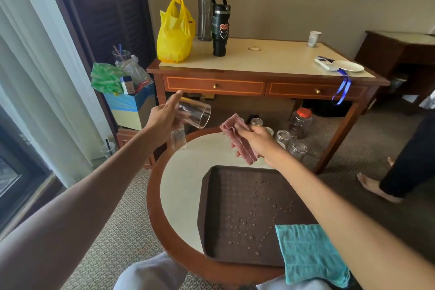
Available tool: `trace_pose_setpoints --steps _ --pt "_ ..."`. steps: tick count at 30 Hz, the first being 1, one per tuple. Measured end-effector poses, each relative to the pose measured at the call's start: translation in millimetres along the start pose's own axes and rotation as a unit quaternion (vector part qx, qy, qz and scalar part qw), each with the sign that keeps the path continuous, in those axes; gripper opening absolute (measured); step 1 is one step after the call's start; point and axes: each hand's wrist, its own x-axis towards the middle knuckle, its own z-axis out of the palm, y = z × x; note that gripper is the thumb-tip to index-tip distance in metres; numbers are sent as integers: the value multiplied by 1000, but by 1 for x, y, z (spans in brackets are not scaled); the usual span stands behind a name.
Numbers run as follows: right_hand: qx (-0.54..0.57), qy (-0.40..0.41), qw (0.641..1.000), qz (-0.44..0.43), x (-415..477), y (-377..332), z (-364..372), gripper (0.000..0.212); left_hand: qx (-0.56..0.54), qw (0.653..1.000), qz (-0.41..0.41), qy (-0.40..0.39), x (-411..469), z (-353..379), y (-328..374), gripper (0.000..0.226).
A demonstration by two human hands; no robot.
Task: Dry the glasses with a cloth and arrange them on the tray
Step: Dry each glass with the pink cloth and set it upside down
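Observation:
My left hand (pixel 164 117) grips a clear glass (pixel 195 112) raised above the round table's far left edge, tipped on its side with the mouth facing right. My right hand (pixel 255 140) holds a folded pink cloth (pixel 237 141) just right of that glass, apart from it. A brown tray (pixel 211 219) lies on the table below, dotted with water drops and holding no glasses. One glass (pixel 178 139) stands upside down under my left hand. Several more glasses (pixel 297 149) stand at the table's far right, partly hidden by my right hand.
A teal cloth (pixel 310 254) drapes over the tray's near right corner. Behind the round table (pixel 179 195) stands a wooden desk (pixel 259 82) with a yellow bag, bottles and a plate. A jar with an orange lid (pixel 301 122) sits on the floor. Another person's bare foot (pixel 374 187) is at the right.

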Motion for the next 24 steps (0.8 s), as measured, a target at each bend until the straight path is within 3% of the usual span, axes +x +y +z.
trace_pose_setpoints --steps 3,6,12,15,24 --pt "29 53 998 7 14 8 1 31 21 1000 2 18 20 -7 -12 61" --pt "20 101 995 6 32 12 4 25 124 991 58 11 36 -7 -22 69" --pt "-17 168 986 4 86 18 12 25 337 926 168 -5 80 11 -35 59" --pt "4 185 983 3 116 22 11 16 391 902 184 -16 111 24 -45 57" --pt "-2 168 986 6 173 38 27 16 510 838 195 7 170 36 -92 53"
